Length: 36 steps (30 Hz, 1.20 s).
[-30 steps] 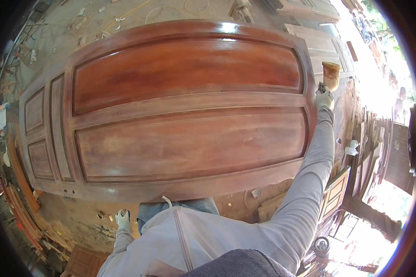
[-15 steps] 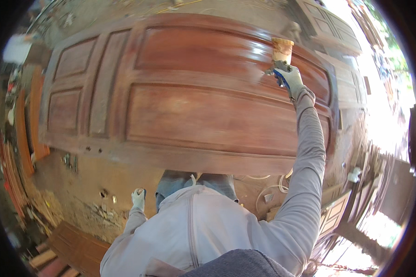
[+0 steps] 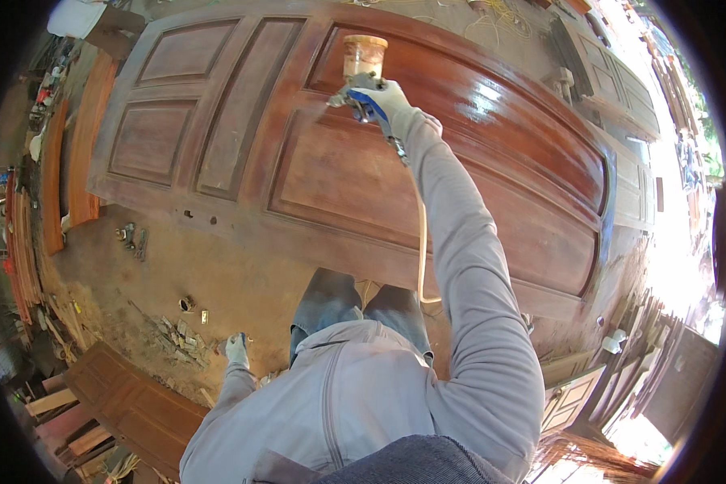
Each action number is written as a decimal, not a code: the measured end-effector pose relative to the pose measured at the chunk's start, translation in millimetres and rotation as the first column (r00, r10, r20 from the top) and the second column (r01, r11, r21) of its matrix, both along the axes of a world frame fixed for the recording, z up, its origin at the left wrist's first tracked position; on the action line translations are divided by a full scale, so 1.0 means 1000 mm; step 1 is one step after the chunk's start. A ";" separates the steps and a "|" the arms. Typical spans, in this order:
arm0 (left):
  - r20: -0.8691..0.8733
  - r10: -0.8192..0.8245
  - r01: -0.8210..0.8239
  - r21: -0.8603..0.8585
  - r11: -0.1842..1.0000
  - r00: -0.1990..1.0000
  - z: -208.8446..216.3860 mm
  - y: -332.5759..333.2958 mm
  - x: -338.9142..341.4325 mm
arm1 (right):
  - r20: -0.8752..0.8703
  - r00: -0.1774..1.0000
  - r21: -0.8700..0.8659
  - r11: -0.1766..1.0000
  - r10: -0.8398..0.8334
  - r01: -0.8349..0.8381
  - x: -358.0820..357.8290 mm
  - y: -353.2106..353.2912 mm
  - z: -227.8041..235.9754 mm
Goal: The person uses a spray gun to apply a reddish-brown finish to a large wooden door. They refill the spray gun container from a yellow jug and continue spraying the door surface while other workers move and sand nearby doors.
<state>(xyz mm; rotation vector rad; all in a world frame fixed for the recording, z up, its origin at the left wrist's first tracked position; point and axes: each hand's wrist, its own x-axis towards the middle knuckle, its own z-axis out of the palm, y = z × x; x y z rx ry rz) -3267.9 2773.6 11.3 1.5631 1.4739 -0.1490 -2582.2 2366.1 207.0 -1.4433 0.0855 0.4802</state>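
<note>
My right hand (image 3: 385, 101), in a white and blue work glove, grips a spray gun (image 3: 363, 83) over the upper middle of a large wooden panel door (image 3: 250, 173). The gun's stained cup (image 3: 365, 55) stands on top, and its nozzle points left, with faint mist ahead of it. A pale hose (image 3: 423, 242) runs down from the handle. The door's far right long panel (image 3: 460, 89) is glossy reddish brown; the nearer long panel and the left panels look duller. My left hand (image 3: 236, 352), gloved, hangs low at my left side, fingers curled; anything inside is hidden.
Reddish boards (image 3: 89, 153) stand beyond the door's left end. A brown panelled door (image 3: 133, 403) lies at lower left, near scraps of debris (image 3: 181, 340) on the ground. Pale doors (image 3: 613, 77) lie at far right; stacked wood pieces (image 3: 633, 339) stand at right.
My right hand has swept the spray gun left along the door, from near its right end to its middle. The view has shifted, and the hose now shows. My left hand stays low.
</note>
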 end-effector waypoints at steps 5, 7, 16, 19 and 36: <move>0.031 -0.099 0.102 -0.130 0.986 0.995 0.004 -0.061 0.024 | 0.070 0.992 -0.132 0.985 -0.104 0.113 -0.066 -0.160 0.004; -0.014 -0.188 0.184 -0.122 0.975 0.982 0.003 -0.088 0.047 | 0.033 0.985 -0.245 0.954 -0.171 0.174 -0.089 -0.260 -0.002; -0.148 -0.546 0.555 0.026 0.831 0.825 0.001 -0.198 0.102 | 0.265 0.854 -0.750 0.461 -0.448 0.475 -0.204 -0.644 0.015; -0.164 -0.711 0.729 0.101 0.677 0.683 0.026 -0.224 0.119 | 0.344 0.855 -0.931 -0.020 -0.388 0.365 -0.249 -0.742 0.038; 0.005 -0.573 0.573 -0.041 0.818 0.819 -0.028 -0.106 0.044 | 0.287 0.883 -0.638 0.613 -0.371 0.465 -0.236 -0.436 0.029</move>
